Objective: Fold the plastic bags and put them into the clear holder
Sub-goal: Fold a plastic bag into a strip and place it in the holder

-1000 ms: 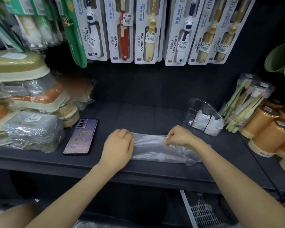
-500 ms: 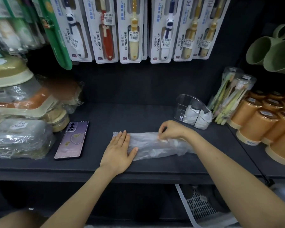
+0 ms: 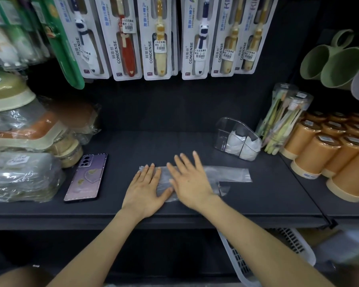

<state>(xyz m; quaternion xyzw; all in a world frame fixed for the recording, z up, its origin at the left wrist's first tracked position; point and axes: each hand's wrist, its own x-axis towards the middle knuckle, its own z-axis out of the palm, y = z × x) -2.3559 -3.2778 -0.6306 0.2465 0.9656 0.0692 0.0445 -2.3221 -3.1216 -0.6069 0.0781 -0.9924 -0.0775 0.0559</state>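
- Left hand [image 3: 145, 188]: flat, palm down, fingers straight and together, pressing the left end of the plastic bag [image 3: 228, 172]. It grips nothing.
- Right hand [image 3: 190, 181]: flat, palm down, fingers spread, resting on the middle of the same bag, just beside the left hand. It also grasps nothing.
- Plastic bag: thin and translucent, laid as a long narrow strip along the front of the dark shelf [image 3: 133, 146]. Its right end runs out free beyond the right hand, with a loose flap at the lower edge.
- Step in hand, as judged: pressing the strip flat before further folds.
- Next move, as judged: the long strip needs folding end over end into a small packet. The film is slippery and springy, so one hand should pin it while the other folds.
- Clear holder [image 3: 223, 134]: stands at the right rear of the shelf, well apart from the hands, with folded white bags [image 3: 245, 148] already in it.
- Phone [image 3: 86, 177]: lies flat, left of the hands.
- Orange cups [image 3: 317, 150]: stacked at the right, beyond the holder.
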